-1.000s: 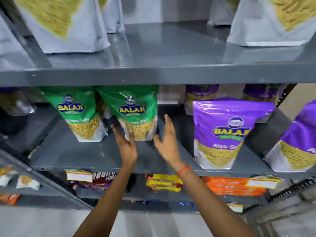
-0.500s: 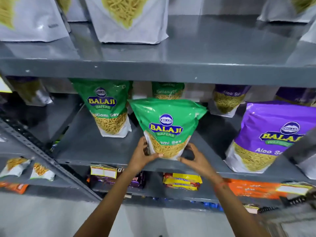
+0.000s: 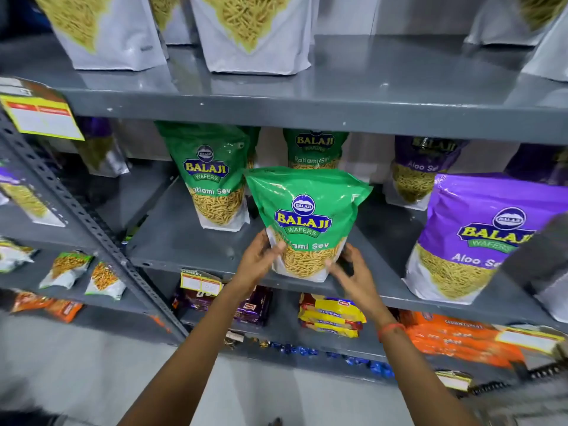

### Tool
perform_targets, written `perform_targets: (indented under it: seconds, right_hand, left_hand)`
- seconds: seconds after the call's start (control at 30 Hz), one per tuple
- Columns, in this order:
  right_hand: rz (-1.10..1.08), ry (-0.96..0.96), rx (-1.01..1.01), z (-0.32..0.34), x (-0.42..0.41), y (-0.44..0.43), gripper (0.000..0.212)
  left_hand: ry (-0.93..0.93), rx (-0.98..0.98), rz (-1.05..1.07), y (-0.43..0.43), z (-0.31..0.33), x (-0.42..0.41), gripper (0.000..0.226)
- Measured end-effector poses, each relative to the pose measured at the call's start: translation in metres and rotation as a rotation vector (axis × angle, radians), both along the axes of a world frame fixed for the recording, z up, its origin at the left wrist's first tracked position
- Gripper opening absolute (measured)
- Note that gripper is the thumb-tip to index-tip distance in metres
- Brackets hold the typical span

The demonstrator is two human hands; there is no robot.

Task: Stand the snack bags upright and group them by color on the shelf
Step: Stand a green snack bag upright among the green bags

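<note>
A green Balaji snack bag stands upright at the front edge of the grey middle shelf. My left hand grips its lower left side and my right hand holds its lower right side. Another green bag stands upright behind and to the left. A third green bag stands at the back, partly hidden by the held one. To the right stands a purple bag near the front, with another purple bag behind it.
White snack bags line the upper shelf. Below, biscuit packs, dark packs and orange packs lie flat. A perforated upright post separates a left bay holding small bags. A yellow price tag hangs at the upper left.
My open hands closed on the lower sides of a green bag and drew it from the back to the shelf's front edge. The view shifted left and closer.
</note>
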State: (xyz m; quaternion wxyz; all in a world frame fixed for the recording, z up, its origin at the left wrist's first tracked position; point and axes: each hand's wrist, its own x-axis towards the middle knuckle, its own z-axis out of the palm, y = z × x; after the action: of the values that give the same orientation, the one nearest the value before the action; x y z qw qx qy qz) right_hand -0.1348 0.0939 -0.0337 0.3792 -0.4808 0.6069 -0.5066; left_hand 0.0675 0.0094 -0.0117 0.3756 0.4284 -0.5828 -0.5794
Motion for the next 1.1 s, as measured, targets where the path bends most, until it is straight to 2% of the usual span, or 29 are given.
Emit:
perform_targets:
  seconds: [0.1, 0.17, 0.27, 0.37, 0.47, 0.5, 0.57, 0.67, 0.77, 0.83, 0.9, 0.93, 1.0, 1.1]
  right_hand:
    - [-0.171, -0.002, -0.138, 0.008, 0.008, -0.003, 0.01]
    - [-0.228, 0.045, -0.178, 0.009, 0.011, -0.007, 0.009]
    - [-0.314, 0.039, -0.191, 0.012, 0.012, -0.013, 0.012]
    - [-0.467, -0.024, -0.24, 0.025, 0.023, -0.013, 0.007]
    - [-0.764, 0.143, -0.451, 0.045, 0.058, -0.007, 0.027]
    - [-0.781, 0.225, -0.562, 0.054, 0.078, -0.005, 0.031]
    - [-0.671, 0.318, -0.741, 0.07, 0.12, -0.007, 0.035]
    - [-0.477, 0.387, -0.838, 0.083, 0.178, -0.039, 0.036]
    - [-0.35, 0.31, -0.69, 0.075, 0.216, -0.087, 0.042]
    - [-0.328, 0.224, -0.474, 0.062, 0.226, -0.124, 0.057]
    - [-0.337, 0.145, -0.189, 0.048, 0.218, -0.159, 0.077]
    - [-0.318, 0.073, -0.053, 0.043, 0.21, -0.173, 0.084]
    - [-0.159, -0.093, 0.108, 0.031, 0.192, -0.189, 0.083]
    - [0.039, -0.121, 0.14, 0.013, 0.178, -0.189, 0.065]
  left_hand:
    - [0.178, 0.028, 0.286, -0.004, 0.017, -0.001, 0.022]
    - [0.186, -0.003, 0.343, -0.007, 0.022, -0.002, 0.01]
    - [0.181, 0.007, 0.291, -0.01, 0.024, 0.0, 0.016]
    - [0.107, -0.033, 0.181, -0.012, 0.023, 0.009, 0.011]
    - [0.008, -0.129, 0.071, -0.013, 0.027, 0.027, 0.044]
    - [-0.003, -0.188, 0.064, -0.014, 0.029, 0.035, 0.051]
    - [0.038, -0.298, 0.107, -0.019, 0.034, 0.051, 0.054]
    - [0.037, -0.412, 0.232, -0.042, 0.039, 0.08, 0.058]
    - [-0.017, -0.441, 0.334, -0.084, 0.03, 0.112, 0.081]
    - [-0.07, -0.343, 0.33, -0.119, 0.02, 0.132, 0.099]
    - [-0.124, -0.236, 0.205, -0.149, 0.01, 0.146, 0.106]
    - [-0.138, -0.188, 0.114, -0.159, 0.005, 0.151, 0.1]
    - [-0.179, -0.126, 0.001, -0.169, -0.003, 0.156, 0.072]
    - [-0.16, -0.11, 0.001, -0.167, -0.015, 0.162, 0.047]
